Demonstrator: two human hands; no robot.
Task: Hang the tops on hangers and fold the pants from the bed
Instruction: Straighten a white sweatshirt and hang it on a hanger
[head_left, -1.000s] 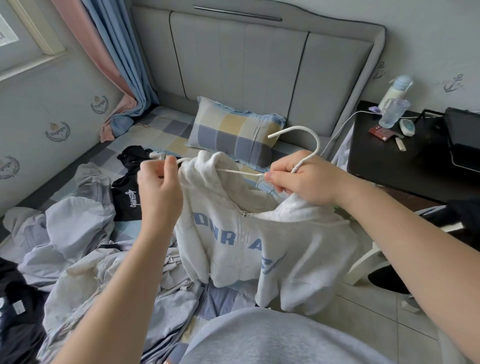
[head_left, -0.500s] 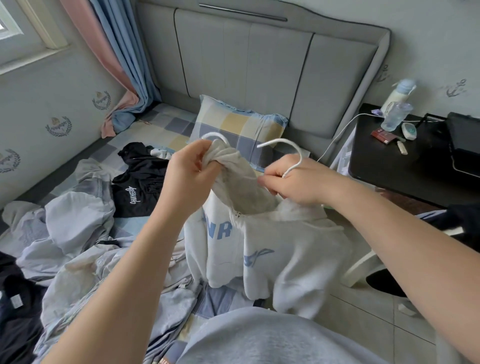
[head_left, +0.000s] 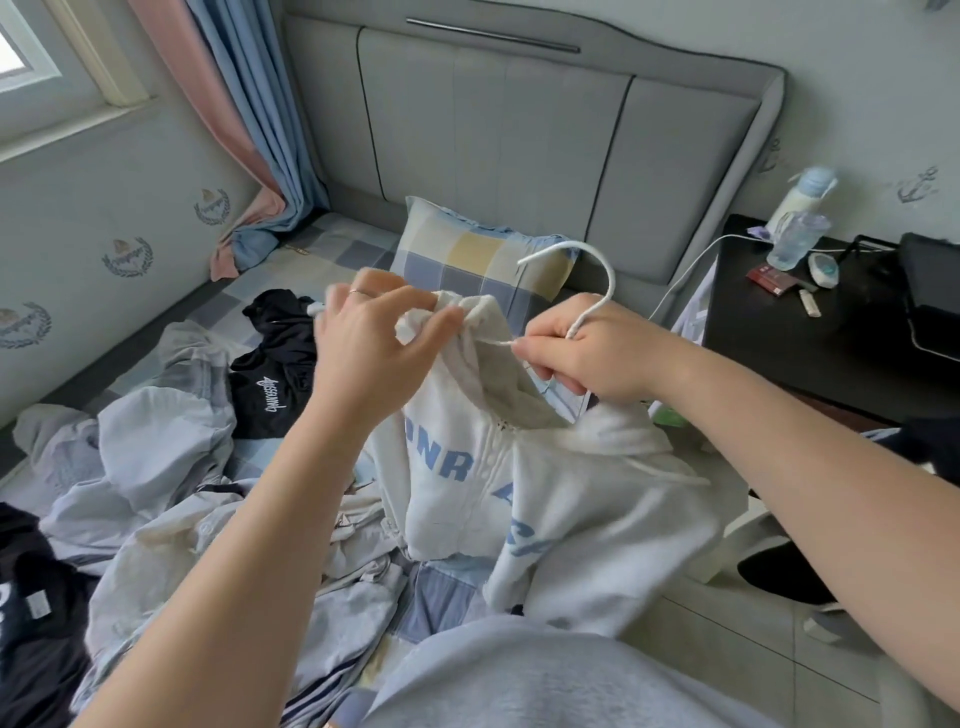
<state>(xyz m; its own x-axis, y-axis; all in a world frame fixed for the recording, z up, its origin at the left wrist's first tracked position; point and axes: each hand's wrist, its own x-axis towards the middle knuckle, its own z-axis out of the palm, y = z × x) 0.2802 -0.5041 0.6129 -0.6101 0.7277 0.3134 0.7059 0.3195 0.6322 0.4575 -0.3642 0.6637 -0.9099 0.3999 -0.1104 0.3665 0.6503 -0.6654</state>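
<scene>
Both hands worked close in front of me. My left hand (head_left: 374, 343) pinched the hood of the white hoodie (head_left: 571, 493) with curled fingers, lifting the cloth, I judged, to settle it over the hanger (head_left: 597, 260). My right hand (head_left: 587, 358) gripped the hanger's neck just under the hook, so the garment hung over the bed's (head_left: 337, 244) near edge. Its hem hung low beside the heap of unsorted clothes (head_left: 156, 467) on the left, so open room lay rightward over the floor (head_left: 727, 649). Beyond were a black top (head_left: 280, 374), the checked pillow (head_left: 483, 260) and the dark tabletop (head_left: 831, 338) at right.
</scene>
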